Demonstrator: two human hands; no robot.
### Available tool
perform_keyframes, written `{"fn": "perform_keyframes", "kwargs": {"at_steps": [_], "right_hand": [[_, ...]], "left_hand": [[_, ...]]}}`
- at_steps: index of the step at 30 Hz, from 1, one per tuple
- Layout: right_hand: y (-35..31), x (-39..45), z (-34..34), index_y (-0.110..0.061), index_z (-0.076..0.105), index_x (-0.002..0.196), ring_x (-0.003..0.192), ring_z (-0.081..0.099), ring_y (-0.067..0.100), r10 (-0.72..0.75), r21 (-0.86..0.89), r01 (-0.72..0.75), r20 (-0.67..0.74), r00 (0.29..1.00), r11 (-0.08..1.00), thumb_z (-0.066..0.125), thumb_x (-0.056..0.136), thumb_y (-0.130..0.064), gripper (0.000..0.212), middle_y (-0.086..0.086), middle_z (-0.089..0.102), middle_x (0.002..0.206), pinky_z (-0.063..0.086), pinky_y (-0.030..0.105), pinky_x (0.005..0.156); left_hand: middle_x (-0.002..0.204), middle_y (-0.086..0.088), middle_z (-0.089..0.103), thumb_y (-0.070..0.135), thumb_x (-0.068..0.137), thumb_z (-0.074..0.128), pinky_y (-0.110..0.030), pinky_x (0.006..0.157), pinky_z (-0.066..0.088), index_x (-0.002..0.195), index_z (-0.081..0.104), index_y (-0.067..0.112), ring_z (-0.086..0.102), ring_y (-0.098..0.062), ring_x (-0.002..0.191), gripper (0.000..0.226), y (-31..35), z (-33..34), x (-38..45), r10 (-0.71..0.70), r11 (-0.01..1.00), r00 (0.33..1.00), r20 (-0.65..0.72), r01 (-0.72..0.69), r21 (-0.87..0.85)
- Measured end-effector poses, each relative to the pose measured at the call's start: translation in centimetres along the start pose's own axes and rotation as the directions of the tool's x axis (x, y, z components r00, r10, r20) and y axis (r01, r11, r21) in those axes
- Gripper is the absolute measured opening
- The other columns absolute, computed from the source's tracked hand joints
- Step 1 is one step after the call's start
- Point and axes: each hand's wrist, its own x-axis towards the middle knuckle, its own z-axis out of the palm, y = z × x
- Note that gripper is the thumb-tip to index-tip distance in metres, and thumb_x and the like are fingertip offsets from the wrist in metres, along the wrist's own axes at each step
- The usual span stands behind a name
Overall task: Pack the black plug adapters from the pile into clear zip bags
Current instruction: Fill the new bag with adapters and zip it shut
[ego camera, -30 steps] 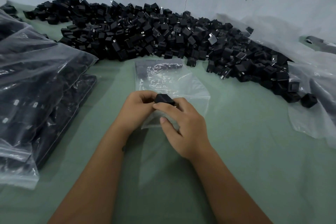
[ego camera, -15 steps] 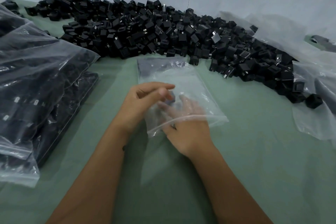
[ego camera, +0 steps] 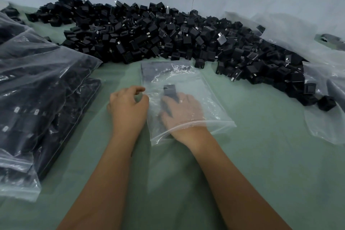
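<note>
Adapter (ego camera: 169, 90) at right hand (ego camera: 183, 111) fingertips inside zip bag (ego camera: 211, 106), left hand (ego camera: 128, 107) pinching bag edge

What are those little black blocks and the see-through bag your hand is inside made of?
The plug adapters look like moulded hard plastic, mostly matt with a slight sheen on flat faces; small bright prongs look like metal. The zip bag seems thin, soft clear plastic film: it wrinkles, glints, and shows the right hand through it.

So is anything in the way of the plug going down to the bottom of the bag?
Nothing visible. The right hand is already inside the clear zip bag, pushing the black adapter along. The far end of the bag looks clear. The left hand pinches the bag's left edge.
</note>
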Motion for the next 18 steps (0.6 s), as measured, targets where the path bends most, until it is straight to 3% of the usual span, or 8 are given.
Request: {"fn": "perform_keyframes", "kwargs": {"at_steps": [3,8,14,18], "right_hand": [[0.5,1.6,0.3,-0.033,0.040,0.134,0.123,0.033,0.027,-0.029,0.009,0.029,0.035,0.999,1.000,0.036,0.095,-0.046,0.042,0.008,0.041,0.134,0.027,0.039,0.102],[0.6,4.3,1.0,-0.032,0.045,0.130,0.120,0.038,0.023,-0.087,0.030,0.087,0.000,0.996,0.996,0.039,0.093,-0.045,0.039,0.003,0.045,0.129,0.032,0.039,0.103],[0.4,7.4,2.1,-0.032,0.040,0.138,0.132,0.035,0.026,-0.133,0.002,0.133,0.035,0.991,0.991,0.040,0.093,-0.040,0.045,0.005,0.039,0.144,0.028,0.042,0.107],[0.3,8.0,2.5,-0.031,0.040,0.138,0.128,0.037,0.028,-0.133,-0.035,0.134,0.043,0.990,0.990,0.039,0.094,-0.042,0.045,0.009,0.044,0.138,0.032,0.041,0.104]], "left_hand": [[0.117,0.005,0.066,0.022,0.088,0.056,-0.041,0.106,0.033,0.118,0.064,0.029,0.041,-0.023,0.123,0.032,0.2,0.1,0.1,0.007,0.995,1.000,0.030,-0.010,0.101],[0.117,0.008,0.065,0.021,0.088,0.055,-0.037,0.105,0.025,0.120,0.062,0.031,0.039,-0.021,0.124,0.034,-0.1,0.5,0.3,-0.017,0.991,0.999,0.044,0.011,0.132],[0.119,0.009,0.064,0.019,0.088,0.054,-0.035,0.103,0.022,0.120,0.061,0.032,0.038,-0.019,0.125,0.035,-0.2,0.7,0.6,-0.019,0.990,0.999,0.048,0.012,0.142],[0.122,0.008,0.063,0.018,0.089,0.053,-0.034,0.102,0.021,0.122,0.060,0.031,0.038,-0.020,0.126,0.037,-0.3,0.7,0.7,-0.019,0.986,0.998,0.056,0.009,0.169]]}}
